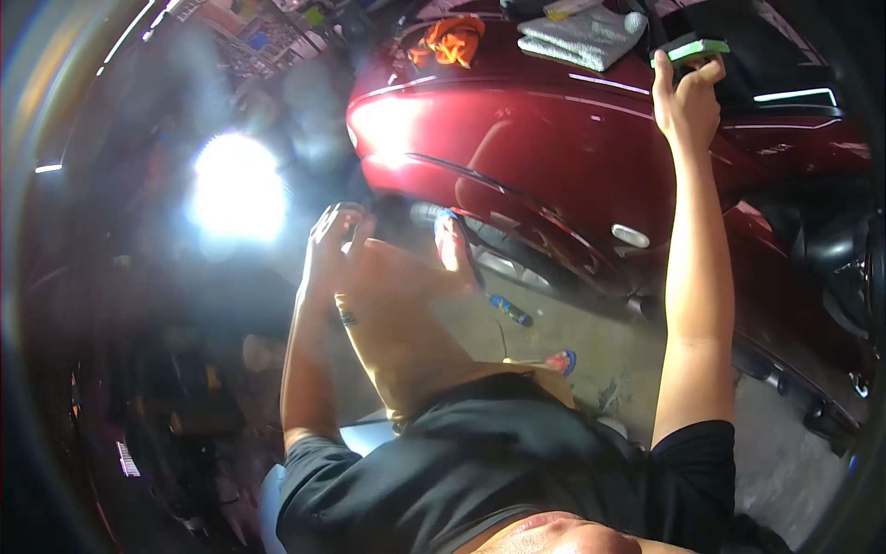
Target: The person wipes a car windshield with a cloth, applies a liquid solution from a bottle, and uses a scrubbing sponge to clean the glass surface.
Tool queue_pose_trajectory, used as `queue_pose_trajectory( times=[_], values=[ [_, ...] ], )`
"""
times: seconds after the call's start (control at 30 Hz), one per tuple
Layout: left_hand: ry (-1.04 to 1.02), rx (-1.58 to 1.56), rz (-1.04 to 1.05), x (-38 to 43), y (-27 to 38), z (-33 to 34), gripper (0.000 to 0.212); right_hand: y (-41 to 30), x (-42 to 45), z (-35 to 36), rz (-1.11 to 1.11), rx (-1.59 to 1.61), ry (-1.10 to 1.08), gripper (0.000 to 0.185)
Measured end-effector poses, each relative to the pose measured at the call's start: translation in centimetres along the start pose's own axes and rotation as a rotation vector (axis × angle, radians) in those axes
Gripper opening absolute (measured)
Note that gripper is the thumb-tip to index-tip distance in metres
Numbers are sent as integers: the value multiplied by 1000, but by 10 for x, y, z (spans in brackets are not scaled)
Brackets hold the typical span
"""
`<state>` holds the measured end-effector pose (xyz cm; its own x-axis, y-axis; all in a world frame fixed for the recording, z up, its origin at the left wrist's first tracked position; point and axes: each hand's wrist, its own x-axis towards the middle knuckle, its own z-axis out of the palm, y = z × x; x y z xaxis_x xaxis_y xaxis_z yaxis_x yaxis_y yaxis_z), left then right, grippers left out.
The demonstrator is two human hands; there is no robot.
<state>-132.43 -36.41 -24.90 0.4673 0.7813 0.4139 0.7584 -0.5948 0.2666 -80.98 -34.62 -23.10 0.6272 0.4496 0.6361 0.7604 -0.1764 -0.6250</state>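
My right hand reaches up over the top edge of a glossy red car fender. Its fingers grip a small flat block with a light green layer, and the block's far side is partly hidden. Left of that hand, a folded grey towel and a crumpled orange cloth lie on the car's upper surface. My left hand is near my bent knee, fingers curled, with glare over it; whether it holds anything is unclear.
A very bright work lamp shines at the left. Under the fender is the car's wheel. A blue and dark bottle lies on the concrete floor near my feet. An open door area shows at the far right.
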Motion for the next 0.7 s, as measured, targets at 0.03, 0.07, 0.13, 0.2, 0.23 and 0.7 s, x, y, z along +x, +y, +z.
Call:
queue_pose_trajectory(
  times=[0.03,0.07,0.13,0.2,0.23,0.7],
  values=[
    [120,37,-40,-48,-5,5,31,-3,-2,-1,10,-5,-6,76],
    [233,79,-88,-98,-8,6,36,-7,-5,1,25,-18,-38,75],
    [274,179,-395,-155,35,25,43,-6,-5,-4,20,-46,-43,73],
    [172,116,-744,-200,52,32,40,-5,-5,-8,21,-30,-45,73],
    [93,27,-908,-221,52,31,40,-4,-7,-7,30,-14,-59,73],
    [-262,298,-756,-232,99,45,70,12,-3,11,-183,-150,62,67]
  ],
)
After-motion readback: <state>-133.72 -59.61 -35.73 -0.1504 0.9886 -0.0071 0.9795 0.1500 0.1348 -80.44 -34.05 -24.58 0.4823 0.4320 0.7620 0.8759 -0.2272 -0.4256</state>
